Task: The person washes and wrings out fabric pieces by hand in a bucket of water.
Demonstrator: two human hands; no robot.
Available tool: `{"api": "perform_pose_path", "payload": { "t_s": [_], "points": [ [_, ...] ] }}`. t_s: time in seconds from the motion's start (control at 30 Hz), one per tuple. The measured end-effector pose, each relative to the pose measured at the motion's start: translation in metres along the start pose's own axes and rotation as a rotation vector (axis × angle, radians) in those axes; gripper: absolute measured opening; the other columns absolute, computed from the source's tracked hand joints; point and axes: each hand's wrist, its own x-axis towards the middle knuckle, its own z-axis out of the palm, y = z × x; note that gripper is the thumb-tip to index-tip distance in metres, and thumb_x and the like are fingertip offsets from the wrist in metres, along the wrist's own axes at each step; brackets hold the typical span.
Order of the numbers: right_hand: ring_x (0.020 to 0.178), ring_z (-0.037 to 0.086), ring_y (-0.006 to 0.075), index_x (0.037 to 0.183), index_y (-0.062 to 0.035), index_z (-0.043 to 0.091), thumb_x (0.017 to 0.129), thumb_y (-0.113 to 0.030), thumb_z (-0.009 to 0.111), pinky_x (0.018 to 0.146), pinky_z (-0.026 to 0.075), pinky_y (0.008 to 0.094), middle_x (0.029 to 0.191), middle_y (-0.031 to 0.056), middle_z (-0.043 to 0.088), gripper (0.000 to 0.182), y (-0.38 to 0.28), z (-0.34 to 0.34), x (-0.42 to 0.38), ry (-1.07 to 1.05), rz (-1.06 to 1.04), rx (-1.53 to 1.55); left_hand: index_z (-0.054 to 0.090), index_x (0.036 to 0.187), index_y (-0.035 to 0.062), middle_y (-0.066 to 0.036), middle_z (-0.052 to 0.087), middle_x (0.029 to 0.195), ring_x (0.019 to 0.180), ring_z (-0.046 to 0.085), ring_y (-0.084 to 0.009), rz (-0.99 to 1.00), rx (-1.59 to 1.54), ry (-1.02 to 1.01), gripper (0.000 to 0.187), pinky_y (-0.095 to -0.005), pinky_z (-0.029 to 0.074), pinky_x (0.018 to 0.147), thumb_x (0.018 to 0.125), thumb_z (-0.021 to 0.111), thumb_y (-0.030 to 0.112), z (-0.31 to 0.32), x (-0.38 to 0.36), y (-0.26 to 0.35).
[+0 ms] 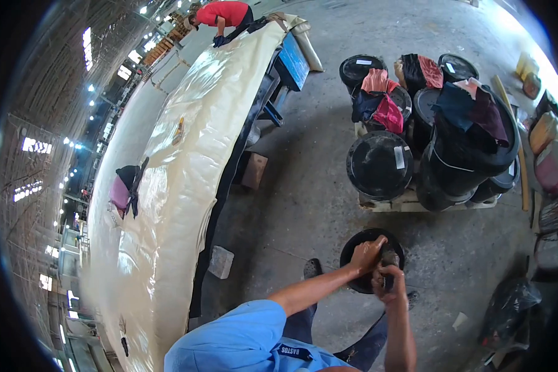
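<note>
Over a black bucket [348, 249] on the floor, both my hands are closed around a dark grey-brown, wet-looking wad [389, 255]; it resembles a rag, but its kind is not clear. My left hand [367, 253] grips it from the upper left, fingers bent. Just below, my right hand [389, 280] is wrapped round its lower part. The bucket's inside is dark, and my hands and forearms hide part of it.
Left of me runs a long table under a glossy cream sheet [192, 149], where a person in red [226, 13] leans at the far end. Lidded black drums [378, 164] with cloths on top stand on a pallet [400, 203]. A pale block [221, 262] lies by the table.
</note>
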Motion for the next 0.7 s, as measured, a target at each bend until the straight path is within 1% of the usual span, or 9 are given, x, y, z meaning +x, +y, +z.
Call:
{"api": "perform_pose_path", "payload": {
  "t_s": [0.07, 0.13, 0.23, 0.3, 0.37, 0.4, 0.5, 0.63, 0.7],
  "points": [
    [0.045, 0.048, 0.0145, 0.074, -0.0121, 0.053, 0.071, -0.017, 0.059, 0.04, 0.041, 0.0251, 0.059, 0.0002, 0.051, 0.008, -0.015, -0.024, 0.008, 0.032, -0.118, -0.226, 0.05, 0.113, 0.0075, -0.022, 0.065, 0.089, 0.084, 0.062, -0.042, -0.014, -0.013, -0.073, 0.045, -0.0495, 0.049, 0.07, 0.072, 0.068, 0.016, -0.014, 0.004, 0.007],
    [0.063, 0.057, 0.0113, 0.087, -0.008, 0.056, 0.07, 0.002, 0.063, 0.054, 0.047, 0.0263, 0.076, 0.001, 0.06, 0.02, -0.029, -0.029, 0.01, 0.13, -0.558, -0.643, 0.053, 0.113, 0.0019, -0.022, 0.066, 0.091, 0.086, 0.063, -0.0411, 0.005, -0.042, -0.15, 0.043, -0.0485, 0.048, 0.075, 0.077, 0.068, 0.021, -0.029, 0.003, 0.02],
    [0.07, 0.056, 0.008, 0.089, -0.0063, 0.056, 0.073, 0.001, 0.066, 0.06, 0.046, 0.0253, 0.079, -0.0002, 0.06, 0.019, -0.039, -0.022, 0.018, 0.088, -0.838, -0.933, 0.054, 0.107, -0.0028, -0.022, 0.066, 0.093, 0.092, 0.065, -0.0369, -0.005, -0.349, -0.096, 0.049, -0.0498, 0.049, 0.079, 0.077, 0.07, 0.032, -0.025, 0.005, 0.01],
    [0.071, 0.055, 0.0093, 0.091, -0.0047, 0.055, 0.077, -0.007, 0.067, 0.063, 0.046, 0.0257, 0.078, 0.0015, 0.059, 0.018, -0.042, -0.012, 0.023, 0.14, -0.937, -1.032, 0.054, 0.105, -0.0054, -0.018, 0.066, 0.089, 0.087, 0.065, -0.0275, -0.043, -0.363, -0.088, 0.049, -0.0433, 0.052, 0.078, 0.083, 0.064, 0.037, -0.031, 0.013, 0.004],
    [0.071, 0.055, 0.011, 0.095, -0.0046, 0.055, 0.076, -0.006, 0.068, 0.064, 0.047, 0.0276, 0.076, 0.0043, 0.059, 0.024, -0.042, -0.012, 0.04, 0.104, -1.112, -1.035, 0.056, 0.109, -0.0019, -0.016, 0.064, 0.088, 0.087, 0.063, -0.0225, -0.67, -1.453, -0.641, 0.043, -0.0364, 0.053, 0.078, 0.089, 0.056, 0.037, -0.071, 0.012, 0.004],
    [0.071, 0.055, 0.013, 0.098, -0.0046, 0.054, 0.075, -0.005, 0.068, 0.065, 0.047, 0.0293, 0.075, 0.0078, 0.058, 0.026, -0.047, 0.018, 0.022, 0.172, -1.201, -1.136, 0.053, 0.117, 0.0011, -0.012, 0.062, 0.092, 0.087, 0.062, -0.0186, -0.689, -1.538, -0.553, 0.041, -0.0332, 0.052, 0.079, 0.094, 0.046, 0.034, -0.094, 0.004, 0.026],
    [0.071, 0.057, 0.0147, 0.097, -0.0047, 0.055, 0.075, -0.004, 0.066, 0.064, 0.048, 0.0304, 0.078, 0.0092, 0.058, 0.025, -0.06, 0.051, 0.01, 0.103, -1.278, -1.164, 0.044, 0.126, 0.0054, -0.016, 0.061, 0.102, 0.097, 0.062, -0.0221, -0.425, -1.925, -0.611, 0.038, -0.0409, 0.051, 0.088, 0.098, 0.043, 0.032, -0.109, -0.008, 0.04],
    [0.08, 0.058, 0.0168, 0.099, -0.004, 0.054, 0.069, -0.007, 0.067, 0.072, 0.047, 0.031, 0.087, 0.0102, 0.057, 0.033, -0.082, 0.08, -0.003, 0.111, -1.483, -1.359, 0.044, 0.127, 0.0039, -0.016, 0.059, 0.11, 0.101, 0.061, -0.025, -0.341, -1.823, -0.381, 0.043, -0.0404, 0.05, 0.089, 0.095, 0.054, 0.031, -0.142, -0.031, 0.086],
    [0.085, 0.057, 0.0178, 0.101, -0.0034, 0.053, 0.067, -0.007, 0.069, 0.077, 0.046, 0.0315, 0.093, 0.0093, 0.055, 0.038, -0.095, 0.093, -0.005, -0.065, -1.557, -1.339, 0.044, 0.125, 0.0023, -0.015, 0.062, 0.107, 0.101, 0.062, -0.0243, -0.126, -1.809, -0.467, 0.049, -0.0412, 0.05, 0.091, 0.089, 0.066, 0.027, -0.144, -0.032, 0.091]
  ]
}}
